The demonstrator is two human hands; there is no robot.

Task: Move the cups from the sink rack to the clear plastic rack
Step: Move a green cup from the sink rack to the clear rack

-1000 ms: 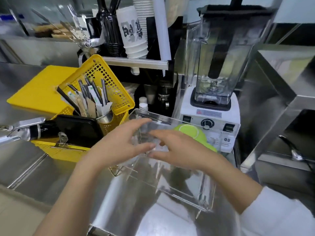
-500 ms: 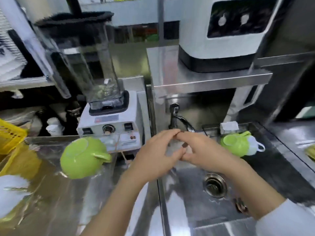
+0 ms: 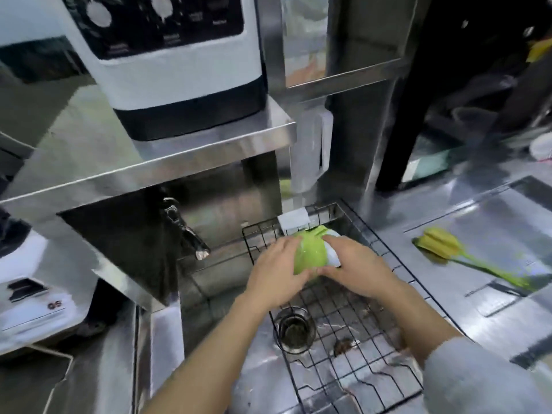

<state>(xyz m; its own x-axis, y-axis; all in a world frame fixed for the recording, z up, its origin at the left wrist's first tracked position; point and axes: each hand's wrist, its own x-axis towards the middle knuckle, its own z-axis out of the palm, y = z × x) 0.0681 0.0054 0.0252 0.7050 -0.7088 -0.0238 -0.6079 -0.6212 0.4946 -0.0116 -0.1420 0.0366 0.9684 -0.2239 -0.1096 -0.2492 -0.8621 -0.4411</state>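
A green cup [image 3: 309, 253] lies upside down at the far end of the black wire sink rack [image 3: 352, 321]. A white cup [image 3: 332, 253] sits right beside it, mostly hidden under my right hand. My left hand [image 3: 276, 271] wraps the green cup's left side. My right hand [image 3: 355, 267] covers the white cup and touches the green one. The clear plastic rack is out of view.
The sink drain [image 3: 294, 328] shows under the rack. A faucet [image 3: 185, 231] sticks out at the left under a steel shelf [image 3: 179, 156] carrying a white machine [image 3: 176, 55]. A green-and-yellow brush [image 3: 466, 253] lies on the right counter. A blender base [image 3: 33, 291] stands far left.
The view has swung right from the clear plastic rack to the sink. Both hands went from empty over the rack to closing around the green and white cups on the sink rack.
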